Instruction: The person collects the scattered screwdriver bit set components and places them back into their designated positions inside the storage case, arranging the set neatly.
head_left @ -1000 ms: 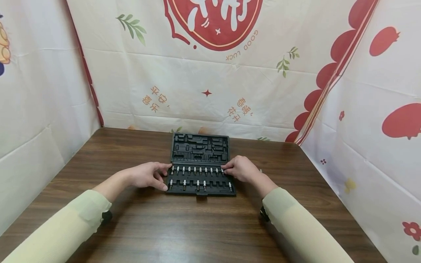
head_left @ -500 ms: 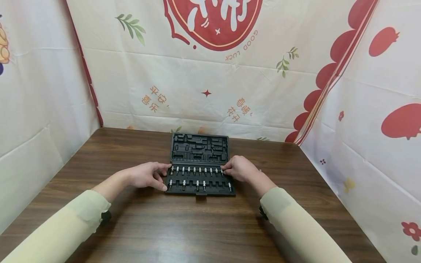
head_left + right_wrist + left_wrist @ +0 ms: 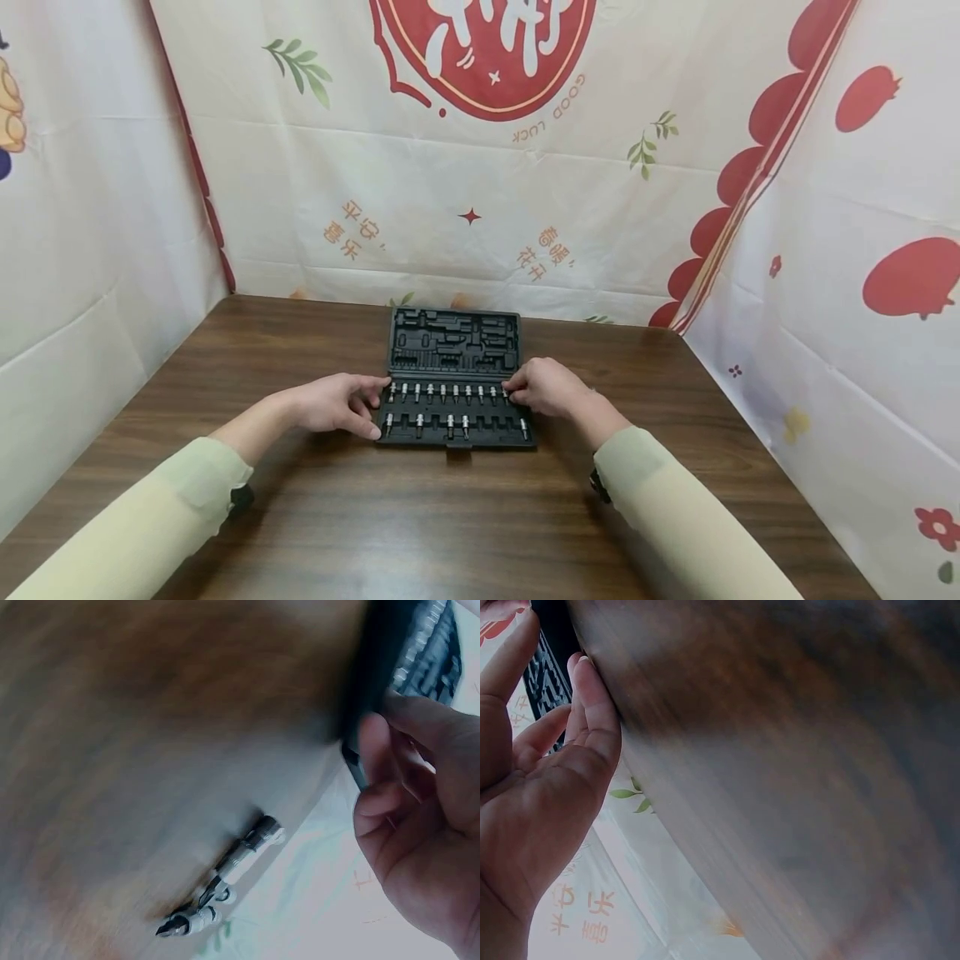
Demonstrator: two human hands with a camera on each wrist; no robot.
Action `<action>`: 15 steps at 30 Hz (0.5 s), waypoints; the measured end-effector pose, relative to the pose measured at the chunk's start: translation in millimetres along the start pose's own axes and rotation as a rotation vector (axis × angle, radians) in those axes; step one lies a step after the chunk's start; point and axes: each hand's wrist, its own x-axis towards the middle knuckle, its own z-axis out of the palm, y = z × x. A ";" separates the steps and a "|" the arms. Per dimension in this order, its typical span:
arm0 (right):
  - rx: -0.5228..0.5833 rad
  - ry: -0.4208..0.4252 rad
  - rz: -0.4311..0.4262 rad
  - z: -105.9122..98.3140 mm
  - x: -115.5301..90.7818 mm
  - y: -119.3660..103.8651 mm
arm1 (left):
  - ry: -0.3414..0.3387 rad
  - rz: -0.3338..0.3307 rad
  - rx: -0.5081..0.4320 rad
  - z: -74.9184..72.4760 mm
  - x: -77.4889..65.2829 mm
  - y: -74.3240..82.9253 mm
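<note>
The open black plastic case [image 3: 420, 442] lies on the brown wood-grain desk [image 3: 450, 525], its moulded lid [image 3: 454, 337] folded back on the far side. The hands are apart, one at each end. The left hand [image 3: 333, 402] rests with its fingers spread along the left edge, thumb at the near left corner. The right hand [image 3: 551, 387] has its fingertips curled in to pinch the small silver metal bit [image 3: 506, 395] at the right end of the far row.

The likeliest slip, I judge, is that bit tilting in its slot if the push comes sideways; how deep it sits is hard to tell behind the fingers. A harder press at that end could skid the case across the smooth desk should the left hand's light touch give way. Knuckles might also knock the neighbouring silver bit [image 3: 492, 392]. In the right wrist view, loose silver metal pieces [image 3: 247, 851] lie on the desk to the right; a careless backward sweep of the wrist could scatter them.
</note>
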 end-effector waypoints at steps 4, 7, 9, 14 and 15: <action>0.116 -0.021 0.019 -1.2 1.5 5.2 | 0.003 0.004 0.002 0.9 -1.2 -0.7; 0.131 -0.003 0.007 0.0 2.6 7.0 | 0.003 0.009 -0.001 0.9 -1.1 -1.4; 0.132 0.013 0.002 1.5 3.0 7.1 | 0.001 0.010 -0.004 0.7 -1.1 -1.8; 0.139 0.032 0.024 3.3 2.3 7.5 | 0.000 0.006 0.000 0.4 0.2 -1.9; 0.138 0.033 0.031 2.7 1.7 7.3 | 0.001 0.004 -0.001 0.4 0.7 -1.7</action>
